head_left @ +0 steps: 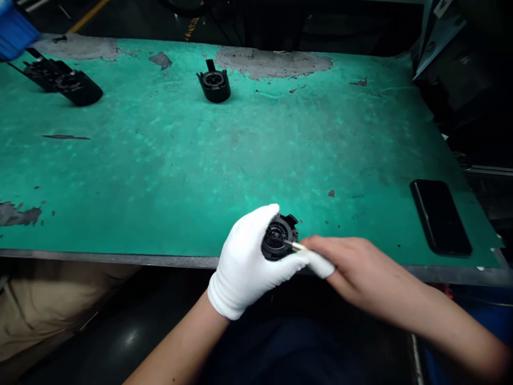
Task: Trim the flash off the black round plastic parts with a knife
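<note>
My left hand (250,256), in a white glove, is wrapped round a round black plastic housing (279,235) at the front edge of the table. The housing's ringed inner face points up toward me. My right hand (344,262) is bare apart from a white cover on a fingertip. It pinches a slim tool with a pale handle and a thin grey shaft (294,245), whose tip reaches into the housing. The tool's kind is not clear, since the fingers hide most of it.
On the green table (280,149) stands a similar black housing (216,85) at the back. More black housings (80,85) are grouped at the far left, near a blurred blue object (16,32). A black smartphone (441,216) lies at the right. Someone's beige-clothed leg (48,305) shows at lower left.
</note>
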Tool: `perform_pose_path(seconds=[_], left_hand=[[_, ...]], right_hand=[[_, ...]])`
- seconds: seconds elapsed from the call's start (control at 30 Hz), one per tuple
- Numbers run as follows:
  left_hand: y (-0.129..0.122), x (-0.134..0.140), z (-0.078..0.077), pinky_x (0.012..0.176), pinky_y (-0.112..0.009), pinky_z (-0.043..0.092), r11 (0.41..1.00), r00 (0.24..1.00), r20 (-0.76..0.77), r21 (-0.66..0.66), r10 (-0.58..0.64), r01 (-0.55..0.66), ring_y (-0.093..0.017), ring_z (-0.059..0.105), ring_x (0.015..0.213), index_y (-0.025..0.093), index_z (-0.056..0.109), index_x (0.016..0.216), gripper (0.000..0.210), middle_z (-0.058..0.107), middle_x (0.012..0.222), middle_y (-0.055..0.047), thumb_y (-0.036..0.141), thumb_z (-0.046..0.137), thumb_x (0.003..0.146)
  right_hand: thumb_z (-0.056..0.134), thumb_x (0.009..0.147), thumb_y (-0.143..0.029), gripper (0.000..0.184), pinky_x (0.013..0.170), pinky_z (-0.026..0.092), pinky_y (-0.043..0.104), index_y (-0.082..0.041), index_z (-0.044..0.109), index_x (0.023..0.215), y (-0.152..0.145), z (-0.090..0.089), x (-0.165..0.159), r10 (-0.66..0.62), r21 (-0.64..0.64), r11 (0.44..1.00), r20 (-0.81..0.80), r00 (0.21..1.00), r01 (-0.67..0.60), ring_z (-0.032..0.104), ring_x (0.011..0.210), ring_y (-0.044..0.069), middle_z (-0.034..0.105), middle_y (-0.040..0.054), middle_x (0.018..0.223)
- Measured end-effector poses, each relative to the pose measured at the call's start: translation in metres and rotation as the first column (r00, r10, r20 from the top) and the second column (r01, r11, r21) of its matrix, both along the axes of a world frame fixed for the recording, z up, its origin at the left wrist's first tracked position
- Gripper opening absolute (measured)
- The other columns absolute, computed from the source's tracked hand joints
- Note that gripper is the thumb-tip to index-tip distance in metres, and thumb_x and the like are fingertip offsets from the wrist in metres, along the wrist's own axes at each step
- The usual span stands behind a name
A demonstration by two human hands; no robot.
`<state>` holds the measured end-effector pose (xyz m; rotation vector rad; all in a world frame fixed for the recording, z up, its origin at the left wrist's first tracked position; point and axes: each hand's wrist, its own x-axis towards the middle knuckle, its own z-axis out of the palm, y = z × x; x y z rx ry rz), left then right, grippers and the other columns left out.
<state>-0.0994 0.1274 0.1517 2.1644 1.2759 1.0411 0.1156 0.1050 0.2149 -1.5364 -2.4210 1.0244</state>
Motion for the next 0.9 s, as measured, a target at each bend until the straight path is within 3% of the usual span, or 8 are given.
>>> perform_pose_path(seconds=[0.1, 0.2, 0.47, 0.7, 0.9], left_hand=[[-0.001, 0.000, 0.000, 0.112, -0.043, 0.048, 1.000, 1.000, -0.020, 0.013, -0.003, 0.003, -0.029, 0.062, 0.123, 0.010, 0.050, 0.136, 0.087, 0.063, 0.132, -0.018, 0.061, 0.079, 0.072], [-0.001, 0.000, 0.001, 0.110, -0.044, 0.050, 1.000, 1.000, -0.030, 0.023, 0.006, -0.005, -0.030, 0.062, 0.122, 0.010, 0.050, 0.136, 0.084, 0.063, 0.131, -0.018, 0.058, 0.079, 0.073], [0.000, 0.000, 0.002, 0.101, -0.046, 0.055, 0.999, 1.000, -0.029, 0.039, 0.005, -0.004, -0.033, 0.064, 0.119, 0.013, 0.050, 0.133, 0.081, 0.066, 0.127, -0.018, 0.060, 0.077, 0.074], [-0.002, 0.001, 0.004, 0.098, -0.050, 0.056, 1.000, 1.000, -0.025, 0.019, 0.006, -0.006, -0.036, 0.065, 0.118, 0.018, 0.051, 0.130, 0.075, 0.066, 0.125, -0.016, 0.060, 0.077, 0.074], [-0.002, 0.001, 0.003, 0.101, -0.051, 0.054, 1.000, 1.000, -0.022, 0.030, 0.001, 0.000, -0.035, 0.064, 0.120, 0.018, 0.050, 0.132, 0.076, 0.065, 0.128, -0.017, 0.060, 0.078, 0.074]], right_hand=[[0.046, 0.100, -0.021, 0.034, 0.083, 0.051, 0.030, -0.036, 0.059, 0.128, 0.006, 0.003, 0.011, -0.071, 0.173, 0.982, -0.012, 0.997, 0.072, 0.070, 0.102, 0.019, 0.073, -0.0017, 0.119], [0.045, 0.101, -0.026, 0.035, 0.080, 0.053, 0.033, -0.039, 0.057, 0.132, 0.009, 0.006, 0.013, -0.090, 0.237, 0.969, 0.071, 0.993, 0.071, 0.072, 0.100, 0.021, 0.073, -0.0030, 0.120], [0.046, 0.096, -0.021, 0.036, 0.076, 0.058, 0.038, -0.036, 0.059, 0.126, 0.009, 0.006, 0.008, 0.012, 0.217, 0.974, 0.251, 0.968, -0.068, 0.073, 0.100, 0.026, 0.073, -0.0011, 0.124], [0.048, 0.095, -0.022, 0.035, 0.074, 0.056, 0.037, -0.033, 0.062, 0.125, 0.011, 0.012, 0.002, 0.022, 0.207, 0.974, 0.324, 0.946, -0.094, 0.074, 0.092, 0.027, 0.075, 0.0029, 0.115], [0.054, 0.089, -0.015, 0.030, 0.062, 0.049, 0.028, -0.028, 0.068, 0.113, 0.013, 0.016, 0.003, 0.063, 0.209, 0.969, 0.316, 0.947, -0.134, 0.073, 0.076, 0.022, 0.078, 0.0035, 0.097]])
